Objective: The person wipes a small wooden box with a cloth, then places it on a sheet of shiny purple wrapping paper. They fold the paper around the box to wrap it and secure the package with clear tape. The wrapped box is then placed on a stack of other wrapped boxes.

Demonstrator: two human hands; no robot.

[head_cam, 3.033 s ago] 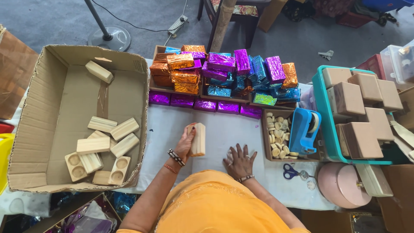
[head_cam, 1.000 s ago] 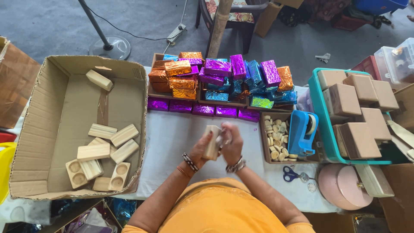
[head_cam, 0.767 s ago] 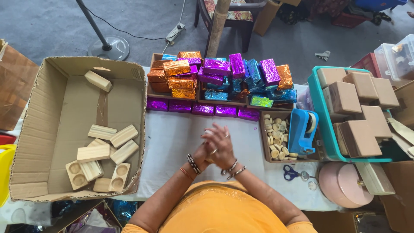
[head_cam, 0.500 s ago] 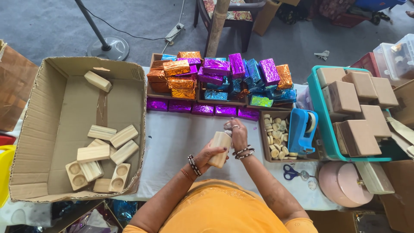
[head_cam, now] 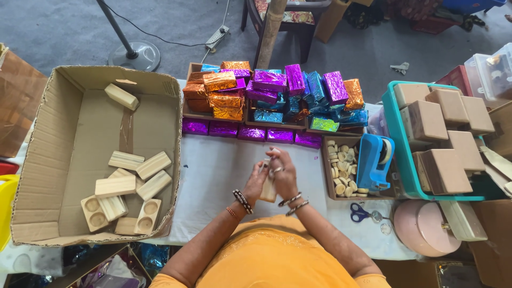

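White tablecloth [head_cam: 213, 176] | wooden block [head_cam: 268, 190] upright, long axis vertical | both hands [head_cam: 272, 178] clasp it

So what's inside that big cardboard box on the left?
The cardboard box holds pale wooden blocks, two showing round hollows. Anything beneath the piled blocks is covered.

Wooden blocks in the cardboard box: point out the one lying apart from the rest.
The wooden block near the cardboard box's far wall lies alone; the others cluster at the near end.
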